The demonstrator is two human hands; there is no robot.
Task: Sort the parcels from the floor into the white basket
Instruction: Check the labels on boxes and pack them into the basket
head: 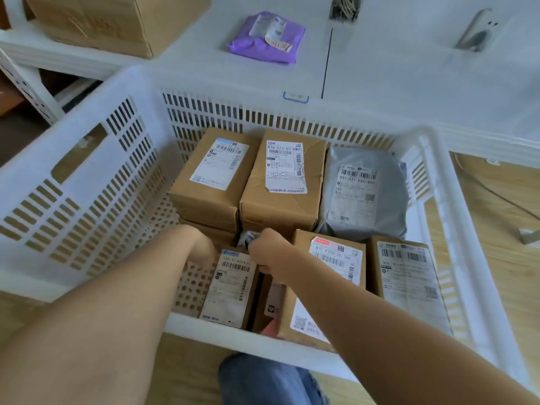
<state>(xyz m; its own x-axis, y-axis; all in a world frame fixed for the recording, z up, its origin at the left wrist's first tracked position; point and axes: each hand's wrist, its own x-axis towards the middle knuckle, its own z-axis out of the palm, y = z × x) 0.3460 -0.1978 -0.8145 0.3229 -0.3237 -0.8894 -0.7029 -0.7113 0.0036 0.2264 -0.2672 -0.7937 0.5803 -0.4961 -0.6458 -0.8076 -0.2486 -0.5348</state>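
Head view: you have both hands down in the white basket [87, 176], either side of the narrow cardboard parcel [230, 285] standing near the front wall. Its long axis runs from you toward the far wall. Your left hand [204, 252] sits at its far left corner, fingers hidden behind it, so I cannot tell its grip. Your right hand [270, 252] curls over the far right corner, pinching that edge. Both are equally near; seating it looks like the next move.
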